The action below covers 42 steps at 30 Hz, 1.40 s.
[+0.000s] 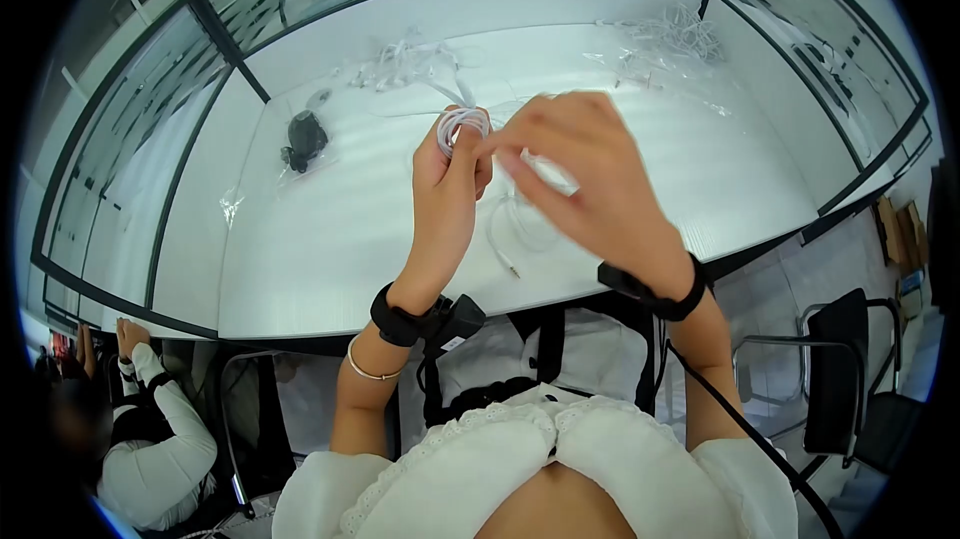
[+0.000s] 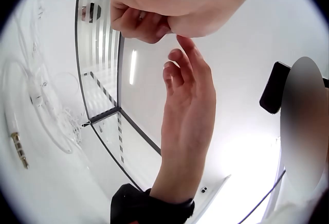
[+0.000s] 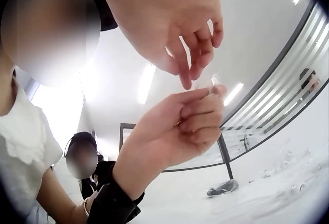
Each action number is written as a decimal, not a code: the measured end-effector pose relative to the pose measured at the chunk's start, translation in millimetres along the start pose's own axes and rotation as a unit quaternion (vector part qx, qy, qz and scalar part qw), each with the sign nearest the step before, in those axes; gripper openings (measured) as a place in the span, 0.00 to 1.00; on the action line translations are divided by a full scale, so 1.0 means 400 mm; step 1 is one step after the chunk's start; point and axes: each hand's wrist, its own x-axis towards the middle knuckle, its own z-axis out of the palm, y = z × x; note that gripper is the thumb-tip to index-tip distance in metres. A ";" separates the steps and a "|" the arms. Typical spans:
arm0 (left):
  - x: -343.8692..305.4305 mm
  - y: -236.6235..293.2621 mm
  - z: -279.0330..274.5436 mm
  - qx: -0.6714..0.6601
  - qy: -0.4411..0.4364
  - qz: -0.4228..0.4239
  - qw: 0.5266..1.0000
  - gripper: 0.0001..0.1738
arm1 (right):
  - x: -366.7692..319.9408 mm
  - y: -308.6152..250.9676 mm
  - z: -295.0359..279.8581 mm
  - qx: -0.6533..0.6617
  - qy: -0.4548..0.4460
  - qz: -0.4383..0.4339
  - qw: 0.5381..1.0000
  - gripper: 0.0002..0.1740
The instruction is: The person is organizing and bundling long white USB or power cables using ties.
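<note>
A small coil of white cable is wound at the fingers of my left hand, which grips it above the table. Just to its right is my right hand, slightly blurred, its fingertips close to the coil. Seen in the right wrist view, the right hand's fingers are loosely bent and spread, with nothing visible between them. More white cable lies below the hands, ending in a metal audio plug, which the left wrist view shows large at its left edge.
White cables in clear plastic lie at the back left, and a tangled white cable pile at the back right. A black bagged item sits on the left. Low partitions border the table. Another person sits at the lower left.
</note>
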 end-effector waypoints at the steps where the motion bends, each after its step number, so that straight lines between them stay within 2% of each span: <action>1: -0.001 -0.006 0.013 -0.014 0.021 0.014 1.000 0.13 | -0.006 -0.012 0.017 -0.009 -0.006 -0.001 1.000 0.08; 2: -0.001 -0.007 0.011 -0.005 0.019 0.014 1.000 0.13 | -0.012 -0.018 0.031 -0.018 -0.011 -0.003 1.000 0.09; 4: -0.002 -0.004 0.002 0.015 0.015 0.017 1.000 0.13 | -0.023 -0.013 0.050 -0.075 0.002 0.005 0.997 0.18; 6: -0.003 -0.003 0.006 0.010 0.041 0.029 0.999 0.11 | -0.034 -0.020 0.064 -0.017 -0.047 0.049 0.998 0.23; 7: -0.003 -0.004 0.006 0.013 0.049 0.033 0.998 0.11 | -0.036 -0.023 0.069 -0.045 -0.064 0.045 0.996 0.26; 11: 0.001 -0.016 0.004 0.028 0.083 0.078 0.993 0.11 | -0.040 -0.021 0.110 -0.084 -0.018 0.010 0.996 0.32; 14: 0.011 -0.023 0.003 0.073 0.112 0.169 0.977 0.12 | -0.030 -0.046 0.125 -0.090 -0.031 0.060 0.994 0.30; 18: 0.010 -0.021 -0.011 0.050 0.114 0.156 0.980 0.14 | -0.011 -0.038 0.138 -0.101 -0.014 0.036 0.994 0.31; 22: 0.003 -0.033 -0.030 0.042 0.079 0.083 0.993 0.15 | 0.021 -0.001 0.141 -0.077 0.063 0.052 0.994 0.12; 23: 0.004 -0.030 -0.027 0.039 0.070 0.092 0.992 0.14 | 0.026 0.007 0.137 -0.070 0.081 0.054 0.993 0.08; 26: -0.001 -0.016 -0.019 0.060 0.038 0.089 0.994 0.14 | 0.034 0.024 0.128 -0.074 0.092 0.053 0.992 0.05; 34: 0.005 -0.011 -0.042 0.100 -0.052 0.042 0.993 0.13 | 0.025 0.060 0.092 0.033 0.010 0.104 0.994 0.06; 42: 0.016 -0.034 -0.057 0.151 -0.048 0.045 0.986 0.14 | 0.030 0.074 0.096 -0.007 0.001 0.078 0.997 0.07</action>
